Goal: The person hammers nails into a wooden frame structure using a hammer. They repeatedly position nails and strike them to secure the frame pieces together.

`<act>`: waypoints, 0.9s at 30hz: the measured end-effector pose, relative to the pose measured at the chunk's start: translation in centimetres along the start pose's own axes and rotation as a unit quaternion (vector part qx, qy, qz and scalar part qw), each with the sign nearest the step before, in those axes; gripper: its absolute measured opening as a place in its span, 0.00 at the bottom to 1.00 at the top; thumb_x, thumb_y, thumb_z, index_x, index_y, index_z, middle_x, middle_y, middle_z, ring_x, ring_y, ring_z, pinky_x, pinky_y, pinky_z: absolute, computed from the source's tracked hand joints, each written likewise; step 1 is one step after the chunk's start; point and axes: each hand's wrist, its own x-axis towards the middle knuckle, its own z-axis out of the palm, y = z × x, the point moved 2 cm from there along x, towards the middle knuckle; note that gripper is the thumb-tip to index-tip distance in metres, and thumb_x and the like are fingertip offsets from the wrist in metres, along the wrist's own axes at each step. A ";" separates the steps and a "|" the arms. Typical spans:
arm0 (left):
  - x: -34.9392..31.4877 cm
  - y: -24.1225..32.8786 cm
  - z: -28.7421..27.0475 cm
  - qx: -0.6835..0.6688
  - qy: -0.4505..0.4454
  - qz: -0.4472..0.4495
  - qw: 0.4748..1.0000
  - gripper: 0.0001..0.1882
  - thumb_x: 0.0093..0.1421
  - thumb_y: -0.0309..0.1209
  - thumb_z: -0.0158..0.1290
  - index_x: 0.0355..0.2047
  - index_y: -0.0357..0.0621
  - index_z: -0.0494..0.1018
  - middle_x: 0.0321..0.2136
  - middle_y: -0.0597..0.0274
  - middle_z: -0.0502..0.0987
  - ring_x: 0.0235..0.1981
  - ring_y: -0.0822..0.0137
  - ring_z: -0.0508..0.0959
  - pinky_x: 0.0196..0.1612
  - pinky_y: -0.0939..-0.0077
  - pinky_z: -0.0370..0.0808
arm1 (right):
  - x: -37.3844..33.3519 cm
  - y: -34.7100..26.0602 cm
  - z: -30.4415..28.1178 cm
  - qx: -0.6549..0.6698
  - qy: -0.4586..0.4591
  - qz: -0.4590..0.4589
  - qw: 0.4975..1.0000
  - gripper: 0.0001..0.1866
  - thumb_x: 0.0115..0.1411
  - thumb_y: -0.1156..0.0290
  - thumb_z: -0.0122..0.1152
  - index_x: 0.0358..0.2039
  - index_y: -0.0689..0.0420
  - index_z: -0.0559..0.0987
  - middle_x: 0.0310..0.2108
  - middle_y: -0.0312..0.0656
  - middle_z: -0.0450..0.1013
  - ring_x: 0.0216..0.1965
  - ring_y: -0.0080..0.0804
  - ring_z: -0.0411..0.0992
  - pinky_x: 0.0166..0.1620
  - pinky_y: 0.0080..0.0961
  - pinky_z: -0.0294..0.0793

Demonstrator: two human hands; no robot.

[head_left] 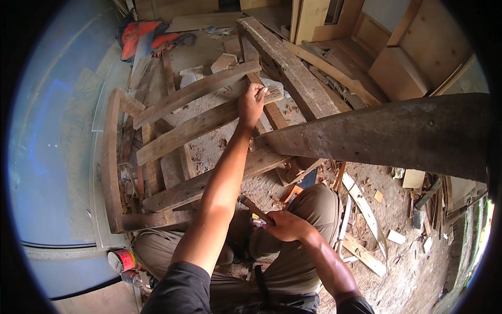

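The weathered, grey-brown wooden frame (110, 162) lies before the knees (321, 206), its slats (191, 131) rough and stained; the left hand (252, 104) curls its fingers at one's end, grip unclear; the right hand (289, 226) clenches a tool (256, 211).

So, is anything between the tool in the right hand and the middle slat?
Yes, in this view the lower slat crosses between the tool in the right hand and the middle slat by the left hand.

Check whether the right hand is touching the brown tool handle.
Touching. The head view shows the right hand closed around the near end of the brown tool handle, whose far part sticks out toward the upper left.
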 end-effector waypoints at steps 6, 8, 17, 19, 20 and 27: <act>-0.4 1.7 -0.6 0.022 -0.064 -0.010 0.998 0.10 0.58 0.29 0.61 0.35 0.36 0.75 0.30 0.54 0.83 0.32 0.67 0.83 0.35 0.74 0.75 | -2.7 -0.3 -0.4 0.025 0.082 -0.019 0.996 0.20 0.64 0.58 0.55 0.40 0.65 0.76 0.28 0.58 0.76 0.34 0.57 0.76 0.38 0.46 0.72; -0.3 1.0 -1.7 0.010 -0.076 -0.017 0.997 0.10 0.58 0.29 0.62 0.35 0.35 0.76 0.30 0.53 0.83 0.33 0.69 0.83 0.36 0.75 0.75 | -4.7 -2.0 0.1 0.100 0.099 -0.034 0.989 0.17 0.65 0.59 0.56 0.38 0.64 0.75 0.21 0.51 0.73 0.25 0.45 0.74 0.32 0.39 0.71; -0.2 1.3 -1.6 -0.026 -0.068 -0.006 0.997 0.10 0.58 0.28 0.62 0.36 0.33 0.78 0.31 0.52 0.83 0.34 0.70 0.83 0.36 0.76 0.76 | -9.8 -5.6 4.5 0.280 0.104 -0.038 0.954 0.20 0.68 0.63 0.54 0.52 0.65 0.71 0.21 0.43 0.70 0.22 0.27 0.69 0.28 0.32 0.69; 0.0 0.9 -1.8 -0.022 -0.073 -0.003 0.997 0.11 0.58 0.29 0.62 0.36 0.33 0.78 0.31 0.52 0.83 0.34 0.70 0.83 0.37 0.76 0.76 | -9.5 -6.2 5.9 0.324 0.139 -0.046 0.935 0.23 0.69 0.63 0.53 0.57 0.65 0.67 0.24 0.40 0.70 0.22 0.23 0.68 0.26 0.27 0.68; 0.0 0.3 -2.3 -0.022 -0.072 -0.005 0.997 0.12 0.58 0.31 0.62 0.37 0.34 0.78 0.32 0.52 0.84 0.35 0.70 0.83 0.38 0.76 0.76 | -8.9 -6.1 7.0 0.333 0.170 -0.075 0.924 0.24 0.70 0.63 0.51 0.60 0.65 0.64 0.24 0.37 0.68 0.21 0.19 0.66 0.25 0.22 0.66; -0.2 0.7 -1.5 0.022 -0.053 0.005 0.998 0.11 0.56 0.32 0.63 0.36 0.38 0.79 0.31 0.52 0.82 0.33 0.58 0.83 0.36 0.70 0.77 | -7.3 -9.5 3.9 0.337 0.343 -0.172 0.860 0.29 0.71 0.60 0.47 0.64 0.65 0.56 0.29 0.37 0.65 0.19 0.15 0.62 0.21 0.13 0.62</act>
